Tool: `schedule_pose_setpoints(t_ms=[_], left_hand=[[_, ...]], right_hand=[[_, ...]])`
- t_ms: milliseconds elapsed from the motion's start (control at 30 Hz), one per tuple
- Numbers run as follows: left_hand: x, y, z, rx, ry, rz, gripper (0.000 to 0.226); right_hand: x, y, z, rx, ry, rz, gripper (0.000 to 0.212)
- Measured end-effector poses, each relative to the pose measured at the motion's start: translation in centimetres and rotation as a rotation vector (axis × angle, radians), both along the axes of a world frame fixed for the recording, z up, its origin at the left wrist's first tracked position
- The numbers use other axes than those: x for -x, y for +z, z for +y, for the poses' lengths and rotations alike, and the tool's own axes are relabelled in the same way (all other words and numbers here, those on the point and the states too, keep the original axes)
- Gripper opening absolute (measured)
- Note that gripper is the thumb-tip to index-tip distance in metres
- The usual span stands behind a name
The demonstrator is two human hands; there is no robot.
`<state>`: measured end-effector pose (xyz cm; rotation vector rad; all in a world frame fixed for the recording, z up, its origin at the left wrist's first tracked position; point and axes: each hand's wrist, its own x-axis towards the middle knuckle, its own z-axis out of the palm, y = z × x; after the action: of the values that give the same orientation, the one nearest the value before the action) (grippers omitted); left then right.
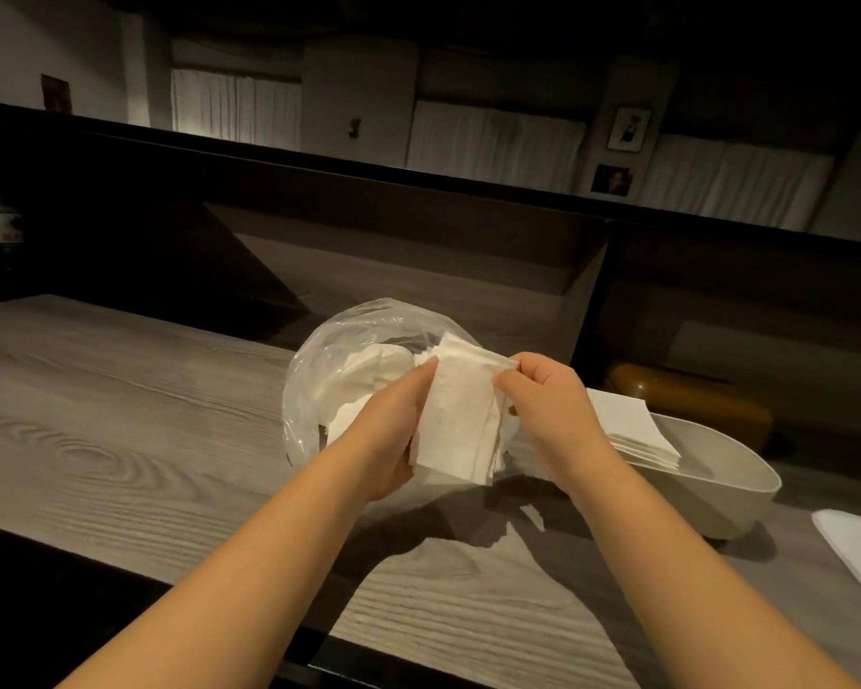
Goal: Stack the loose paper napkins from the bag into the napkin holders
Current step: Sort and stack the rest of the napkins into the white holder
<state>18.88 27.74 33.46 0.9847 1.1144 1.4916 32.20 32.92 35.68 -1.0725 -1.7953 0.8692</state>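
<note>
Head view: the only camera, looking down at both hands over a wood-grain counter (120, 415).
Left hand (388, 430): fingers curled round the near-left edge of a small bundle of napkins (460, 415), holding it from below and behind.
Right hand (542, 395): thumb and fingertips pinch the bundle's upper right corner; the sheets sit between the two hands, raised above the counter.
Bag (339, 370): clear plastic, just behind and left of the left hand, mouth open toward the hands, more loose napkins inside.
Napkin holder (721, 489): pale oval tub just right of the right forearm, already carrying a squared stack of napkins (632, 425).
White lid (851, 549): flat piece at the far right edge, beyond the holder; probably the holder's cover.
Step in hand: likely squaring the bundle before laying it on the stack.
Risk, slipping: the sheets look fanned at the lower edge; a loose pinch could let some slide out onto the counter.
Risk, skewed stack: uneven edges would leave the pile crooked in the tub.
Risk, bag: the left forearm passes close by it and could nudge it and spill napkins.
</note>
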Motion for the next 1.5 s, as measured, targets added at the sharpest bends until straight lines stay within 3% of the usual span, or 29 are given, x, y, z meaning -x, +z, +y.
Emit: schedule_pose_setpoints(t_ms=[67,200,300,467,567,633,700,767,933,1133,1233,1333,1400,1500], left_hand=[[-0.4,0.2,-0.1,0.046,-0.104,-0.002,0.041],[-1.6,0.1,0.5,0.021,-0.193,0.289,0.032],[-2.4,0.3,0.6,0.052,-0.309,0.361,0.032],[-3.1,1.0,0.8,0.073,-0.493,0.667,0.050],[-4.0,-0.5,1.1,-0.016,-0.297,0.634,0.041],[-5.0,-1.9,0.9,-0.155,-0.036,0.514,0.043],[-5.7,-2.8,0.6,-0.282,0.086,0.406,0.049],[-6.0,-3.2,0.4,-0.316,0.081,0.374,0.055],[-6.0,-4.1,0.5,-0.189,0.005,0.495,0.072],[-6.2,-4.3,0.8,-0.217,0.139,0.434,0.059],[-6.5,-4.5,0.5,-0.296,-0.100,0.413,0.065],[-6.5,-4.7,0.4,-0.327,-0.291,0.629,0.091],[-6.4,-4.8,0.6,-0.336,-0.275,0.677,0.095],[-6.4,-5.0,1.0,-0.302,-0.128,0.631,0.081]], right_hand=[[-1.0,-0.3,-0.2,-0.008,-0.028,-0.007,0.020],[-3.4,-0.7,-0.6,-0.007,-0.052,0.065,0.006],[-5.9,-0.9,-0.8,0.039,0.010,0.086,0.041],[-10.0,-1.8,-1.3,0.020,0.070,-0.084,0.031],[-11.5,-3.1,-1.9,0.014,0.051,-0.029,0.026],[-11.8,-4.1,-2.1,0.011,0.001,0.063,0.025],[-11.8,-4.9,-2.0,0.039,-0.037,0.156,0.028],[-11.9,-5.3,-2.0,0.065,-0.042,0.204,0.030],[-12.0,-5.9,-1.9,0.118,-0.029,0.236,0.033],[-12.2,-6.3,-1.5,0.168,0.021,0.117,0.036],[-12.3,-6.5,-1.2,0.196,0.114,0.132,0.046],[-12.3,-6.6,-1.3,0.169,0.148,0.150,0.062],[-12.5,-6.7,-1.3,0.145,0.120,0.128,0.065],[-12.9,-6.6,-1.2,0.133,0.061,0.109,0.049]])
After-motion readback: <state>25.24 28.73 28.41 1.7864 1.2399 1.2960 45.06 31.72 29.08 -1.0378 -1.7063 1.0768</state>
